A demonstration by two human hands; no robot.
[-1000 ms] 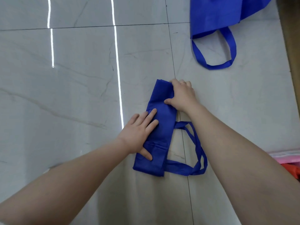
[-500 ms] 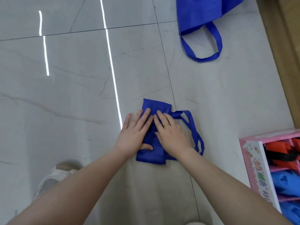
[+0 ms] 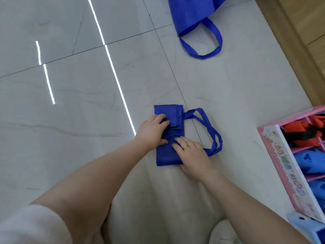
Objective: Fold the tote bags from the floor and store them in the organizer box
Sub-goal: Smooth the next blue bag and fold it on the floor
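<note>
A blue tote bag [image 3: 169, 158], folded into a narrow strip and doubled over, lies on the floor tiles with its handles [image 3: 213, 136] looped out to the right. My left hand [image 3: 152, 132] grips the bag's left side, fingers curled over the upper flap and thumb on the cloth. My right hand [image 3: 192, 155] presses flat on the lower half, a ring on one finger, thumb at the bag's bottom edge. A pink organizer box [image 3: 274, 155] stands at the right edge, holding folded red, black and blue bags.
A second blue tote bag [image 3: 191, 14] lies unfolded on the floor at the top, its handle towards me. A wooden baseboard [image 3: 288, 46] runs along the right. A light blue object [image 3: 306, 228] sits below the box. My knee and a foot show at the bottom.
The long strip was folded in half towards me. Both hands then shifted: the left now curls on the upper flap, the right slid lower. The view tilted, showing more of the box.
</note>
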